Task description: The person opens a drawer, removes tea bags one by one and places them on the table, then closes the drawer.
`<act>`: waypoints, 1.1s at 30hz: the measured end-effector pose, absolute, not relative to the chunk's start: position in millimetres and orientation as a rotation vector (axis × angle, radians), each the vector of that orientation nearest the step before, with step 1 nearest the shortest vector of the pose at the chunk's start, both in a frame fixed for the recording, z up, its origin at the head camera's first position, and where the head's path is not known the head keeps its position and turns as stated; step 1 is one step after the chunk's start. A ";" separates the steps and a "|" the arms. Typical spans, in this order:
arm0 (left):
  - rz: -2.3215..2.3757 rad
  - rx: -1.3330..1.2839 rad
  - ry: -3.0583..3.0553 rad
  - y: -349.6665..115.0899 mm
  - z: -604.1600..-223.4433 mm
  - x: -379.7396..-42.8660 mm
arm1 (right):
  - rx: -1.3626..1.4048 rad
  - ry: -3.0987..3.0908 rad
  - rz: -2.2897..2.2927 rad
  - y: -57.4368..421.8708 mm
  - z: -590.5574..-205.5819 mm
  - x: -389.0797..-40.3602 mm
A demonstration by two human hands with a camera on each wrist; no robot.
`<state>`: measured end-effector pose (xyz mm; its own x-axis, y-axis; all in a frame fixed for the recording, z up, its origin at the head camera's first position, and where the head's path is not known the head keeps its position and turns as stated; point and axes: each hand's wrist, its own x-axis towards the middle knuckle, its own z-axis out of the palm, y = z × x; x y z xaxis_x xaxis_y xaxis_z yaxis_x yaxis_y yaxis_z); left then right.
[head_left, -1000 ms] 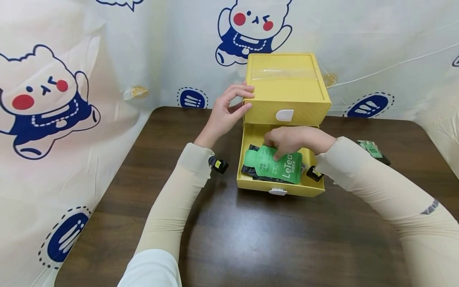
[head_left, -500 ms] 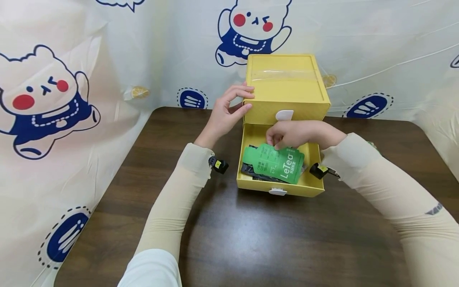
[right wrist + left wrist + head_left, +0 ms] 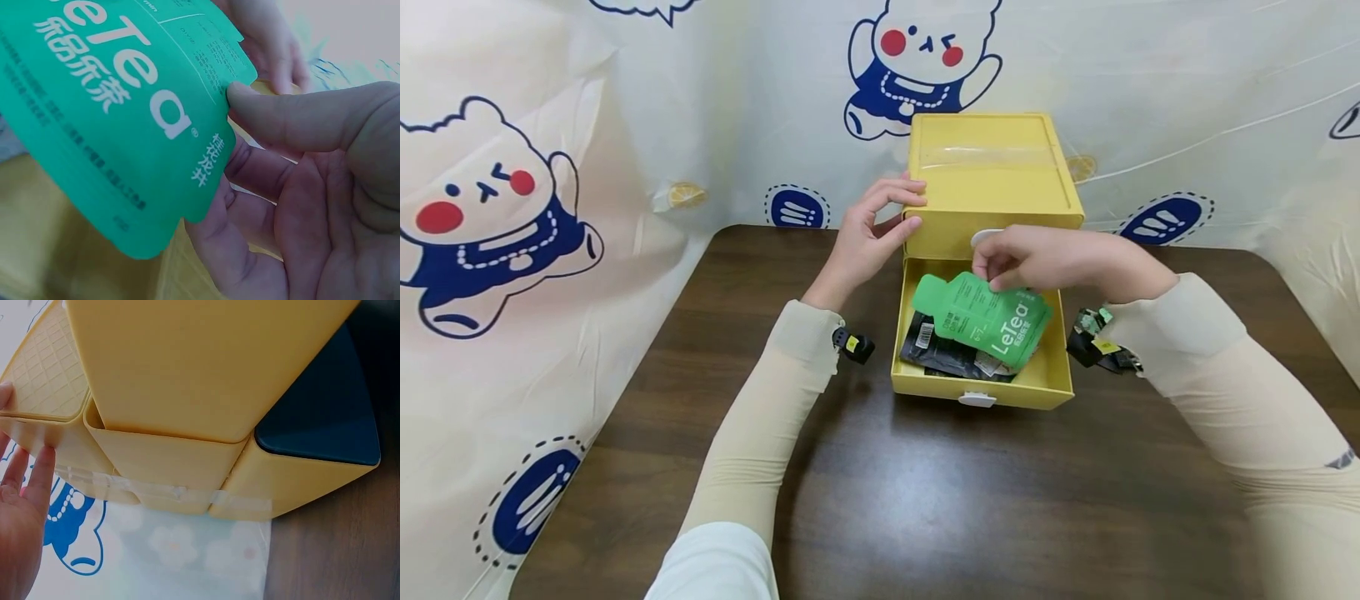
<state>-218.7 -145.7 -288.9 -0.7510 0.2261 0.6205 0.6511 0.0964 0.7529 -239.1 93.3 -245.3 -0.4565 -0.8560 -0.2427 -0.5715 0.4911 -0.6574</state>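
Observation:
A yellow two-tier drawer box (image 3: 992,175) stands at the back of the table, its lower drawer (image 3: 936,386) pulled out. My right hand (image 3: 1052,257) pinches the upper edge of a flat green LeTea pouch (image 3: 988,317) between thumb and fingers, tilted over the drawer. In the right wrist view, the thumb lies on the printed face of the pouch (image 3: 119,125). Beneath it in the drawer lie black packets (image 3: 943,354), one with a barcode label. My left hand (image 3: 872,227) rests extended fingers on the box's upper left edge, thumb against its front.
Behind my right wrist shows part of a green-and-dark packet (image 3: 1093,319) on the brown table (image 3: 917,500). A printed curtain (image 3: 760,100) hangs close behind and to the left. White pull tabs sit on the drawer fronts, including the lower tab (image 3: 977,399).
My right hand has lifted the green pouch up and slightly right, uncovering more of the black packets below. My left hand has kept its place on the box.

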 end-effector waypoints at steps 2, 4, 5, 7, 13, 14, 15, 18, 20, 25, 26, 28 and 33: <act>-1.693 -0.858 -2.037 -146.1 -288.7 -218.3 | -1.169 2.207 -0.715 100.2 -239.7 -237.5; -1.687 -0.856 -2.040 -146.2 -288.4 -218.1 | -1.118 2.229 -0.762 109.2 -233.9 -234.8; -1.683 -0.854 -2.042 -146.1 -288.3 -218.0 | -1.082 2.239 -0.793 114.2 -231.2 -233.2; -1.673 -0.852 -2.048 -146.0 -288.3 -218.1 | -0.945 2.203 -0.911 125.0 -226.5 -229.1; -1.661 -0.840 -2.062 -146.3 -289.8 -217.2 | -0.605 2.098 -1.265 165.4 -222.2 -216.8; -1.662 -0.839 -2.062 -146.3 -289.9 -217.0 | -0.636 2.153 -1.264 173.9 -223.7 -216.2; -1.663 -0.838 -2.063 -146.2 -290.0 -216.8 | -0.666 2.193 -1.277 182.8 -225.7 -215.9; -1.669 -0.840 -2.063 -146.4 -290.0 -216.6 | -0.751 2.300 -1.313 208.1 -234.7 -217.0; -1.674 -0.839 -2.061 -146.4 -289.5 -216.9 | -0.781 2.368 -1.306 222.9 -241.9 -219.1; -1.676 -0.854 -2.043 -145.6 -289.3 -218.1 | -0.717 2.434 -1.341 250.3 -264.2 -220.9; -1.673 -0.861 -2.042 -145.2 -289.0 -218.6 | -0.709 2.423 -1.381 255.5 -269.6 -220.7; -1.670 -0.866 -2.044 -144.2 -288.8 -219.0 | -0.674 2.347 -1.531 266.1 -282.7 -219.4; -1.660 -0.843 -2.057 -143.7 -288.7 -218.6 | -0.437 2.119 -1.887 289.7 -318.9 -214.4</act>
